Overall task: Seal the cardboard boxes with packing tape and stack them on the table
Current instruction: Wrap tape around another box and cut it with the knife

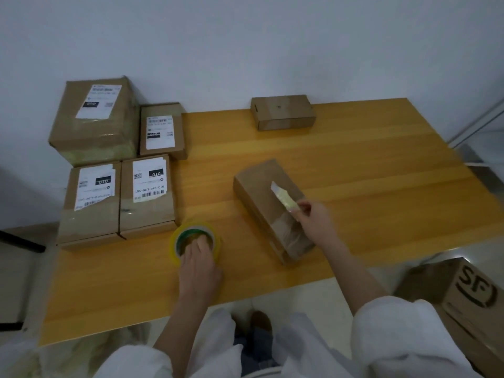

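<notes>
Head view: the cardboard box (256, 197), judged light and stiff and best steadied by its long sides, lies centre-right on the table (381, 173), a limp, sticky tape strip (283, 196) being pinched by the right hand (313, 221) and the tape roll (188, 230) gripped by the left hand (200, 266).

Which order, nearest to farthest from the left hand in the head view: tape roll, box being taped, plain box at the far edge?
1. Tape roll, gripped by the left hand.
2. Box being taped, mid-table, under the right hand pinching a tape strip.
3. Plain box, far edge.
</notes>
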